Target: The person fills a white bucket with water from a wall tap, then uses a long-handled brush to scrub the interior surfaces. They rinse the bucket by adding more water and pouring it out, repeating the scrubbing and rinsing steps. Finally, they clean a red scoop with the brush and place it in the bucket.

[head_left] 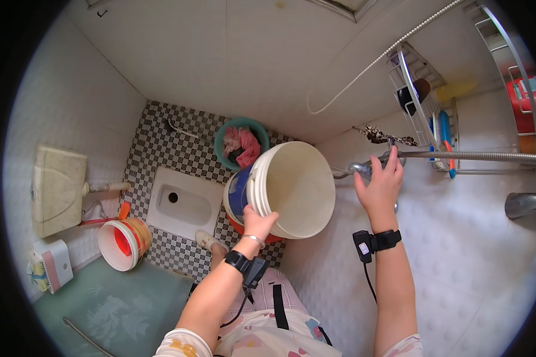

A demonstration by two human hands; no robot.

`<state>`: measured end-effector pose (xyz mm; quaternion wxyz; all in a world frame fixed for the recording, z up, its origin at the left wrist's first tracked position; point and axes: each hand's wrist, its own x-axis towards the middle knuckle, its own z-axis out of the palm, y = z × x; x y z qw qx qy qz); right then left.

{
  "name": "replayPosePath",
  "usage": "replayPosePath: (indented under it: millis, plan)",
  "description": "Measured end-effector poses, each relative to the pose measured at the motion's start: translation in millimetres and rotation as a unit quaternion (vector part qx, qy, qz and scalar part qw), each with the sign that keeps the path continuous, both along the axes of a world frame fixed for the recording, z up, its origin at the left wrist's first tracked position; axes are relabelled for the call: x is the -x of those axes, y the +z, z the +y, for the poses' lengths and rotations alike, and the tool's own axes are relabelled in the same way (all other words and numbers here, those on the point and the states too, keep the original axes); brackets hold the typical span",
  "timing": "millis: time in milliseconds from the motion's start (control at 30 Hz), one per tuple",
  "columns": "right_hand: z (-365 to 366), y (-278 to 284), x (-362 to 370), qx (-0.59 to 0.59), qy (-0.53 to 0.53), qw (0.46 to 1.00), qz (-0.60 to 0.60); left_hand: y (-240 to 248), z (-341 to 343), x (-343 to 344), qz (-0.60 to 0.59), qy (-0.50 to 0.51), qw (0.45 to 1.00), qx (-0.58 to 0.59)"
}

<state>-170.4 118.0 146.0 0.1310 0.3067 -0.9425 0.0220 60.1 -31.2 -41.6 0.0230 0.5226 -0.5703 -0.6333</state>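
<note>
My left hand (pixel 259 227) grips the near rim of a large white bucket (pixel 301 190) with a blue label. Its thumb lies over the edge, and the other fingers are partly hidden behind the wall. The bucket is tilted, its mouth facing right toward the wall tap, and its pale inside shows nothing in it. On the right, my right hand (pixel 380 184) rests at the chrome tap (pixel 360 169), fingers stretched and spread across it. A metal shower hose (pixel 476 156) runs right from the tap. Something red, mostly hidden, is beneath the bucket.
A teal basin (pixel 264 132) holds pink cloth by the far wall. The squat toilet (pixel 184 202) is set in the checkered floor (pixel 155 128). At left stand a small bucket (pixel 108 247), a cistern (pixel 59 190) and a frosted panel (pixel 113 303). Wire racks (pixel 420 113) hang at right.
</note>
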Motion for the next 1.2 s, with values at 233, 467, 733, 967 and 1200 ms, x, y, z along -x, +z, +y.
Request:
replayPosePath:
  millis: [233,467,733,967,1200]
  plan:
    - [-11.8,-62.0,-50.2,-0.032,0.074,0.994,-0.071,-4.2,-41.6,-84.2,0.068,0.095,0.981,-0.157]
    - [-93.9,-132.8,-133.8,0.010,0.179,0.935,-0.305,-9.2,-83.0,-165.0,0.043,0.237,0.954,-0.177]
    - [-199.3,-198.6,-214.1,-0.052,0.217,0.901,-0.371,-56.9,-160.9,-264.9,0.039,0.341,0.917,-0.203]
    - [-280.9,-284.1,-256.2,-0.097,0.229,0.876,-0.412,-103.8,-261.3,-302.6,0.000,0.387,0.911,-0.145]
    - [-365.7,-409.2,-241.4,-0.109,0.168,0.875,-0.441,-162.6,-359.0,-302.3,0.004,0.410,0.904,-0.121]
